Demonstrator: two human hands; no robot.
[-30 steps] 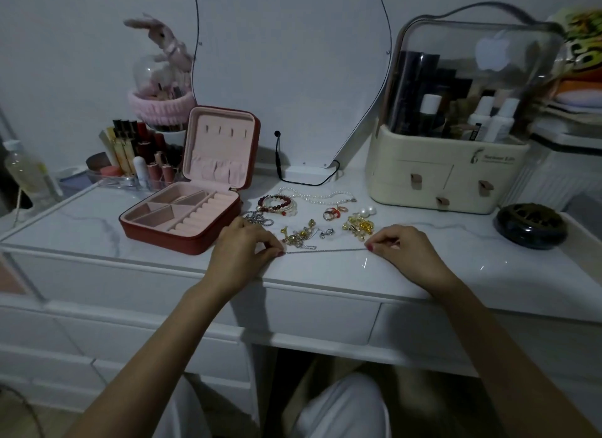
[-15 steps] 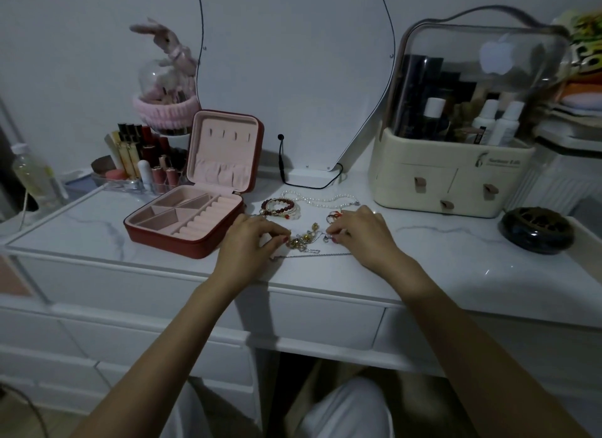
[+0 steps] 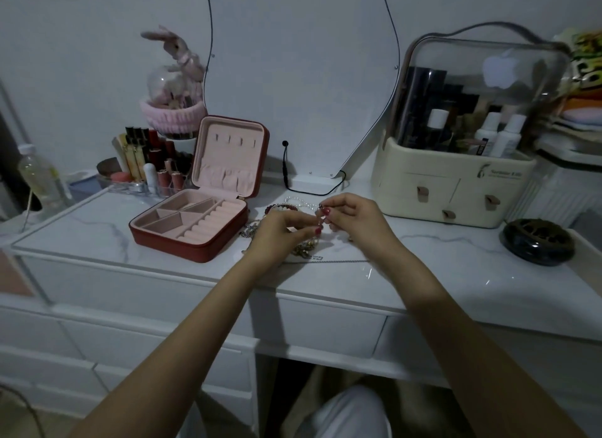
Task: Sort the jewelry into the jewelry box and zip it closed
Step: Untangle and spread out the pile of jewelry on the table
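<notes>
Jewelry (image 3: 304, 247) lies in a loose pile on the white marble-patterned table (image 3: 456, 268), just to the right of the red jewelry box (image 3: 192, 229), and both hands hover over it. The jewelry box stands open with its lid upright; the pink tray shows ring rolls and angled compartments with nothing in them. A silver chain (image 3: 249, 230) lies right beside the box's right wall, a dark red bead bracelet (image 3: 281, 207) and a strand of white pearls (image 3: 301, 202) sit farther back from the box, and a thin chain (image 3: 338, 260) runs along the table's front edge to the right of the box.

The left hand (image 3: 280, 234) has its fingers curled, thumb and forefinger drawn together as if pinching something very fine; what it holds is too small to tell. The right hand (image 3: 353, 217), farther from the box, likewise has its fingers curled and its thumb and forefinger pinched together close to the left hand's fingertips, on a small piece that cannot be made out.

Behind the box to its left stands a clear tray of lipsticks (image 3: 146, 167), with a pink plush rabbit (image 3: 179, 56) above. Well to the right of the box sits a cream cosmetics organizer (image 3: 456, 183) with a clear domed lid, and beyond it a dark round dish (image 3: 537, 242). A mirror (image 3: 303, 79) leans against the wall behind the box.
</notes>
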